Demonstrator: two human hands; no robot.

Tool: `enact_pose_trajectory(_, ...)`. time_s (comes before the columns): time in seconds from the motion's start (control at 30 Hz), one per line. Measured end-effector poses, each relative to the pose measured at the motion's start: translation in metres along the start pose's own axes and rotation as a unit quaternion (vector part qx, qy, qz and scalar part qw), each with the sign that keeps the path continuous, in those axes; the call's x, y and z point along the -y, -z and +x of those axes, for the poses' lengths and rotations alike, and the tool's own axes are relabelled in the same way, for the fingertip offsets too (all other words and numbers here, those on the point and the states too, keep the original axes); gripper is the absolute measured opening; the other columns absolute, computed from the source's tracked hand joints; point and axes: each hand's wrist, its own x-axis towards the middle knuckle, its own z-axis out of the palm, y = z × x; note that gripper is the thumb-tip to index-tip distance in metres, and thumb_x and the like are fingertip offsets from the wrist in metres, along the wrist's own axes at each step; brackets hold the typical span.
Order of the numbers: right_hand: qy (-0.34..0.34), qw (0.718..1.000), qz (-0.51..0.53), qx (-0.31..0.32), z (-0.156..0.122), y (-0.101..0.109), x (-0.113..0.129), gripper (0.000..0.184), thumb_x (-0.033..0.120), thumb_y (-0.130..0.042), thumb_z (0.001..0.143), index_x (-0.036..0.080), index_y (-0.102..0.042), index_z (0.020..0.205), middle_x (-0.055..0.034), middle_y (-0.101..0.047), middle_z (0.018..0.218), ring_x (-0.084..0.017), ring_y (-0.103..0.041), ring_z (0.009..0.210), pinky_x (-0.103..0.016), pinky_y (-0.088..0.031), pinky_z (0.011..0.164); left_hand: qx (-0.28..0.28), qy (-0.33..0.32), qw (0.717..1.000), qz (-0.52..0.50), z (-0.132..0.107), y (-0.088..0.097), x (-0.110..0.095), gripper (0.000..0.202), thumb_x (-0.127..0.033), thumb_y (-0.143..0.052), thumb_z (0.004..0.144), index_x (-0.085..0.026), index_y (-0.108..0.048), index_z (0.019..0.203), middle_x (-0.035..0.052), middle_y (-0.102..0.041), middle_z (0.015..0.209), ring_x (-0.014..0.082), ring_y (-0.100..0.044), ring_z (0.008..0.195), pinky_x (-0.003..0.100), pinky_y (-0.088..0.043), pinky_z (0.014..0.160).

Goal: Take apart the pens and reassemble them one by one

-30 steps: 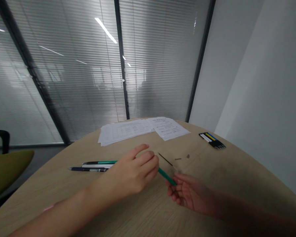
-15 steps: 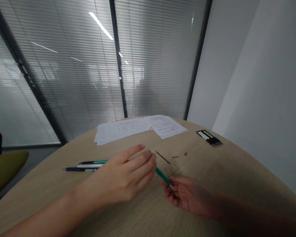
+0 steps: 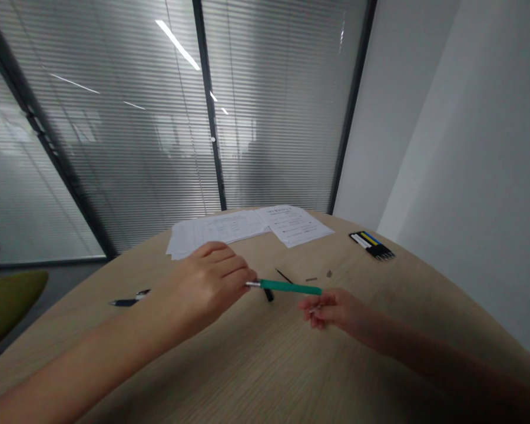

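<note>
My left hand point(image 3: 214, 280) is closed, its fingertips pinching the silver end of a green pen barrel point(image 3: 291, 287). The barrel lies nearly level above the table, its other end reaching my right hand point(image 3: 340, 312). The right fingers are curled together around a small pale or shiny bit, too small to name; whether they also touch the barrel I cannot tell. Behind the barrel a thin dark pen refill point(image 3: 284, 275) lies on the table, partly covered. A short black piece point(image 3: 269, 295) shows just below the barrel. Pens point(image 3: 124, 302) lie behind my left forearm, mostly hidden.
Printed papers point(image 3: 216, 227) lie at the table's far side. A pack of pens or refills point(image 3: 371, 245) with yellow and blue parts is at the right. Two small dark bits point(image 3: 311, 279) sit beyond my right hand. A green chair point(image 3: 13, 294) stands left of the table point(image 3: 256, 377).
My left hand has moved left, drawing the green barrel from slanted to nearly level. The right fingers no longer clasp the barrel's silver-tipped end; the right hand has risen slightly.
</note>
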Motion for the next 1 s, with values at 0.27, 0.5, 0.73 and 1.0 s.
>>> enact_pose_trajectory(0.27,0.209,0.866,-0.445,-0.088,0.005,0.013,-0.002,0.022,0.011,-0.048,0.072,0.018,-0.068,0.080,-0.0053,-0.068,0.077,-0.017,-0.060,0.076,-0.030,-0.046,0.070,0.177,0.091,0.963,-0.184,-0.013,-0.029,-0.022,0.015,-0.011,-0.049,0.077,-0.018,-0.058,0.086,0.0021,-0.061,0.080,0.0155,-0.057,0.070,0.025,-0.043,0.062)
enact_pose_trajectory(0.5,0.302,0.810,-0.500,-0.053,0.004,0.007,-0.012,0.022,0.008,-0.046,0.075,0.016,-0.065,0.083,-0.0065,-0.066,0.082,-0.015,-0.058,0.079,-0.028,-0.045,0.074,0.128,0.073,0.984,-0.099,-0.042,-0.064,-0.029,0.021,-0.014,-0.038,0.082,-0.018,-0.060,0.082,0.0041,-0.058,0.073,0.0174,-0.054,0.061,0.028,-0.042,0.057)
enact_pose_trajectory(0.73,0.302,0.814,-0.495,-0.036,0.004,0.007,-0.017,0.026,0.003,-0.043,0.073,0.014,-0.062,0.087,-0.0073,-0.062,0.085,-0.014,-0.056,0.081,-0.026,-0.045,0.074,0.148,0.112,0.970,-0.158,-0.041,-0.062,-0.039,0.020,-0.014,-0.043,0.079,-0.017,-0.060,0.089,0.0051,-0.058,0.077,0.0176,-0.054,0.070,0.027,-0.044,0.061)
enact_pose_trajectory(1.0,0.281,0.821,-0.497,-0.009,-0.001,0.009,-0.009,0.030,0.000,-0.046,0.066,0.012,-0.060,0.090,-0.0092,-0.060,0.089,-0.015,-0.054,0.084,-0.026,-0.044,0.072,0.126,0.156,0.949,-0.244,-0.052,-0.070,-0.037,0.024,-0.013,-0.045,0.078,-0.019,-0.057,0.098,0.0047,-0.058,0.085,0.0175,-0.054,0.079,0.027,-0.045,0.068)
